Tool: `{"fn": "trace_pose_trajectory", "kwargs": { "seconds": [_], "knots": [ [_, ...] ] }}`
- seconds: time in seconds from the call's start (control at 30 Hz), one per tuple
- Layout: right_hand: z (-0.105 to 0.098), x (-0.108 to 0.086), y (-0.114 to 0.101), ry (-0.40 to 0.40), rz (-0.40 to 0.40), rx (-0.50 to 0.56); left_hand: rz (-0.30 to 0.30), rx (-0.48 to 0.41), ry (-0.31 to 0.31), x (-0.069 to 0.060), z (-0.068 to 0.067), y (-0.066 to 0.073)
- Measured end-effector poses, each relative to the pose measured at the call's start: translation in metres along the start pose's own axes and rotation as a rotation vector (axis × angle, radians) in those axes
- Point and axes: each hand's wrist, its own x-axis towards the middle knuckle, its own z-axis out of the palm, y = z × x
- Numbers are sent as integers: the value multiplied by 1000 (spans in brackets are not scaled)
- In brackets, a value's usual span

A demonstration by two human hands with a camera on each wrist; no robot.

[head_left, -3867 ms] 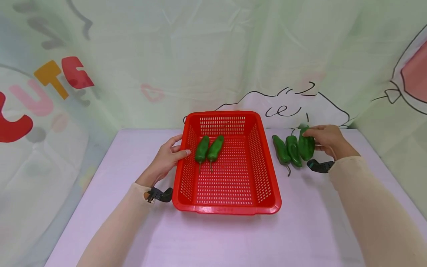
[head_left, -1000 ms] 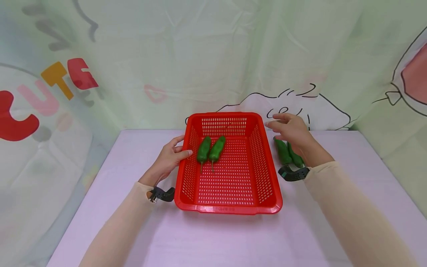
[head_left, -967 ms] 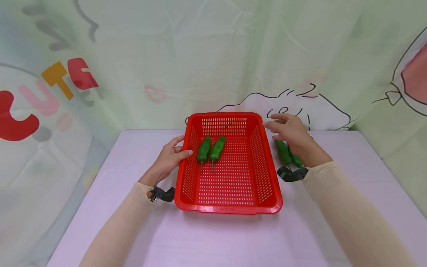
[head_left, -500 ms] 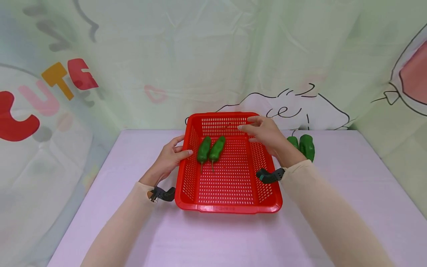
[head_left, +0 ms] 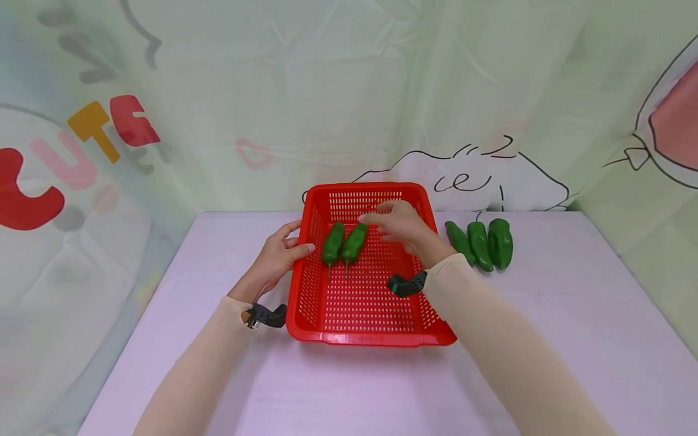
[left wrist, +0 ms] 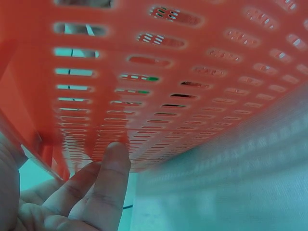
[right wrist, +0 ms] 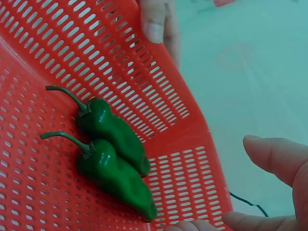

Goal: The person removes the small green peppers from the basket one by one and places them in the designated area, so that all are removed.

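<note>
Two green peppers lie side by side in the red plastic basket (head_left: 376,339), the left pepper (head_left: 332,243) and the right pepper (head_left: 353,243). My left hand (head_left: 272,260) grips the basket's left rim, thumb over the edge. In the left wrist view, its fingers (left wrist: 108,187) touch the slotted outer wall. Inside the basket's outline, my right hand (head_left: 403,225) hovers with its thumb and fingers apart, fingertips close to the right pepper's far end. The right wrist view shows the thumb (right wrist: 276,156) clear of both peppers and nothing held.
On the white table (head_left: 556,339), right of the basket, three more green peppers lie in a row: a slim pepper (head_left: 458,237), a middle pepper (head_left: 480,247) and a broad pepper (head_left: 500,243). A printed curtain (head_left: 349,91) hangs behind the table.
My right hand has let go of the broad pepper, left it beside the other two on the table, and moved left over the basket. The left hand has stayed on the rim.
</note>
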Motion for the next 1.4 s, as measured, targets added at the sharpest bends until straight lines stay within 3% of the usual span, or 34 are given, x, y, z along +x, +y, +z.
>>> {"fn": "trace_pose_trajectory", "kwargs": {
  "seconds": [0.7, 0.9, 1.17, 1.4],
  "knots": [
    [34, 36, 18, 6, 117, -9, 1, -7, 1, 0, 1, -2],
    [44, 45, 20, 23, 148, -58, 1, -8, 8, 1, 2, -3],
    [53, 46, 19, 53, 150, -146, 14, -15, -7, 1, 1, -2],
    [61, 46, 18, 31, 158, -175, 14, -18, -3, 1, 0, -4]
  ]
}}
